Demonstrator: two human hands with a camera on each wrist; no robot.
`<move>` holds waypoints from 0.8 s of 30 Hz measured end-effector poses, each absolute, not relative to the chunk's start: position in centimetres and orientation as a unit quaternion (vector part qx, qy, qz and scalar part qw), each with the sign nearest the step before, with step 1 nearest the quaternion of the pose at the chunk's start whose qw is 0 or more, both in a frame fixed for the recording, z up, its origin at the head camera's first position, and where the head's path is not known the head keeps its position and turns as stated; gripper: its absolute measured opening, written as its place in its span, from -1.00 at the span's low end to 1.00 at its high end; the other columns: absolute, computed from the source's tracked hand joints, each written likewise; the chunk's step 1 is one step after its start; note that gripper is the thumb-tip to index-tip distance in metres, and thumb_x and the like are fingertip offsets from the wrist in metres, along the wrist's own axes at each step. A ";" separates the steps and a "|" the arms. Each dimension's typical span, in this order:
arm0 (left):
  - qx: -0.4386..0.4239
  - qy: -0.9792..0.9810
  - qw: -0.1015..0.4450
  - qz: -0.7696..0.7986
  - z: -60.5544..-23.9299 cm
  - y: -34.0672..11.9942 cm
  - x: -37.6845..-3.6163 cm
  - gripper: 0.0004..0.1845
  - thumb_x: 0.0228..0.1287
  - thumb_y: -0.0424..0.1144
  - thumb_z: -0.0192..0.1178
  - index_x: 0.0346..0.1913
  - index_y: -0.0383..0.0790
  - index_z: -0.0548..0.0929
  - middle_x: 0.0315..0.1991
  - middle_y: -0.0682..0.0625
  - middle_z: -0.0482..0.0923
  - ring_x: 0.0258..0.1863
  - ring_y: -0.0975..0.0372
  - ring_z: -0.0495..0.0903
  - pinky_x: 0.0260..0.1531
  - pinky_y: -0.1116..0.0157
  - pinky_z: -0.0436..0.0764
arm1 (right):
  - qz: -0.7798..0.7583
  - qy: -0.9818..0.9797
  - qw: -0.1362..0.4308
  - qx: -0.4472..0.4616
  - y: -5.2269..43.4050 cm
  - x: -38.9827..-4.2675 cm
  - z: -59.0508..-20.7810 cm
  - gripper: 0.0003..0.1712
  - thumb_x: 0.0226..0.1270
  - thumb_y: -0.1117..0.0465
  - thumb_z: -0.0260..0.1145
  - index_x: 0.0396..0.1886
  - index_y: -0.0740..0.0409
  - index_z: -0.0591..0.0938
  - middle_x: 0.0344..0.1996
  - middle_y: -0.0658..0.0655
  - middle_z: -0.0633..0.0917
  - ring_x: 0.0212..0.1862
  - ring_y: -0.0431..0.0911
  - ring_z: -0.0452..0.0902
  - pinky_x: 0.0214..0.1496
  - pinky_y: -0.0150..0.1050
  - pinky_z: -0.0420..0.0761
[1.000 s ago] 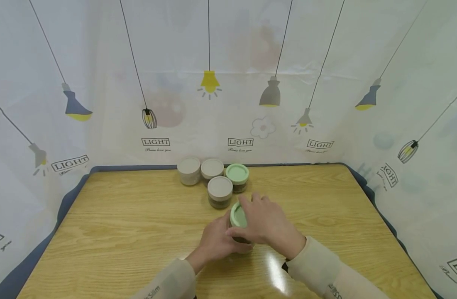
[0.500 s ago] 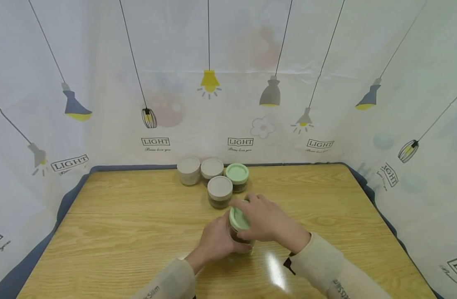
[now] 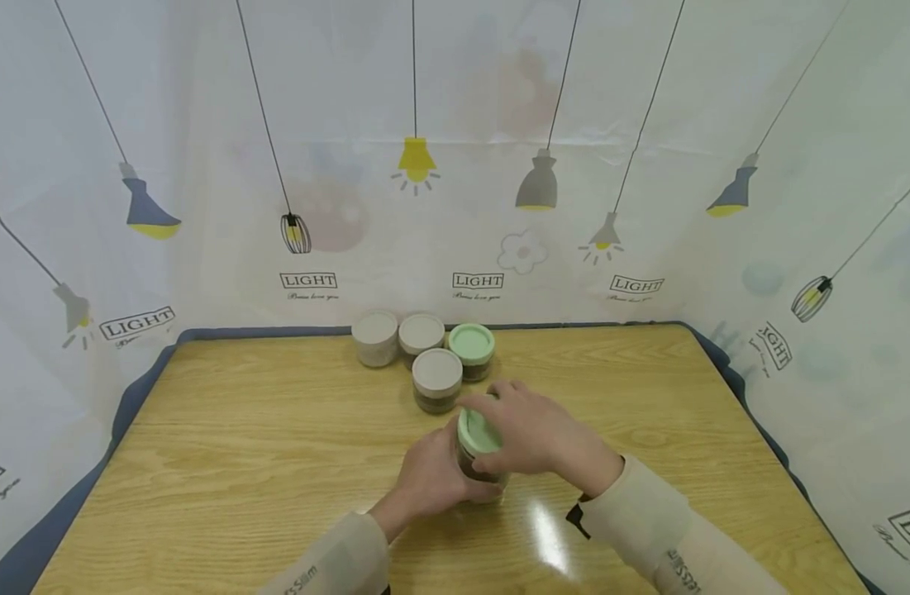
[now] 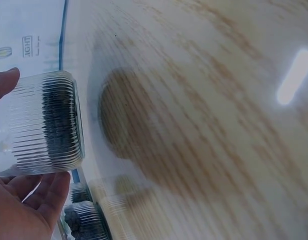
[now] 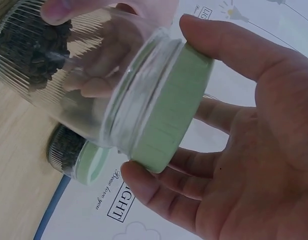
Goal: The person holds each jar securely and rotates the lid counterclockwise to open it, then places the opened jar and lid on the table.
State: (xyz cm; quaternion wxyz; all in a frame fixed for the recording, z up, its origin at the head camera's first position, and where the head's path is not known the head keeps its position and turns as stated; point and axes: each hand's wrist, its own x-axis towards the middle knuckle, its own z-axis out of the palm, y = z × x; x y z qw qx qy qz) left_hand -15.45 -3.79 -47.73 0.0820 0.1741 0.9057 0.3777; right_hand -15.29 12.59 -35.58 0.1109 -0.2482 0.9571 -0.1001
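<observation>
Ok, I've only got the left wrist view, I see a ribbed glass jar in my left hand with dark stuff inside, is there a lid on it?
Observer: Yes. The ribbed jar has a pale green lid, and the right hand has its thumb and fingers curled round the lid's rim.
Operator: Is the jar standing on the table?
Observer: The head view shows the left hand wrapped round it just above the wooden table; contact with the table is hidden.
Operator: Any other jars around?
Observer: Four, clustered at the far edge: three with beige lids and one with a green lid.
</observation>
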 end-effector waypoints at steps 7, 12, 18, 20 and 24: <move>0.182 0.906 0.076 0.374 -47.7 -3.6 -15.6 0.09 -0.30 0.30 0.50 0.37 -0.02 0.29 0.09 0.06 0.61 0.05 0.19 0.60 0.01 0.14 0.58 | -0.111 0.958 0.107 -0.240 12.8 -15.2 -34.2 -0.13 0.01 -0.14 0.49 0.37 -0.21 0.41 0.14 0.19 0.50 0.03 0.03 0.44 -0.19 -0.12 0.58; 0.181 0.905 0.079 0.376 -47.8 -3.6 -15.6 0.15 -0.31 0.31 0.50 0.42 0.00 0.23 0.10 0.06 0.60 0.06 0.19 0.59 0.02 0.14 0.58 | -0.113 0.958 0.100 -0.244 13.0 -15.0 -33.6 -0.13 0.02 -0.16 0.50 0.37 -0.22 0.40 0.15 0.17 0.50 0.09 0.03 0.42 -0.13 -0.10 0.58; 0.175 0.906 0.083 0.377 -47.6 -3.9 -15.4 0.12 -0.30 0.30 0.49 0.41 0.05 0.25 0.12 0.06 0.59 0.07 0.18 0.59 0.04 0.12 0.57 | -0.122 0.958 0.099 -0.239 13.1 -14.9 -33.2 -0.14 0.02 -0.15 0.50 0.37 -0.23 0.41 0.16 0.16 0.50 0.09 0.02 0.43 -0.11 -0.11 0.58; 0.176 0.905 0.085 0.378 -47.5 -4.1 -15.3 0.09 -0.29 0.30 0.49 0.40 0.07 0.27 0.13 0.09 0.58 0.07 0.19 0.58 0.04 0.12 0.57 | -0.123 0.960 0.102 -0.232 13.3 -14.9 -33.0 -0.13 0.02 -0.15 0.50 0.38 -0.23 0.40 0.15 0.16 0.50 0.06 0.00 0.44 -0.14 -0.15 0.56; 0.173 0.905 0.083 0.379 -47.2 -4.7 -15.2 -0.01 -0.31 0.33 0.48 0.29 0.08 0.39 0.08 0.15 0.58 0.03 0.22 0.58 0.00 0.12 0.58 | -0.121 0.962 0.099 -0.223 13.7 -14.8 -32.5 -0.12 0.04 -0.17 0.49 0.39 -0.21 0.39 0.13 0.15 0.51 0.00 -0.03 0.45 -0.24 -0.21 0.54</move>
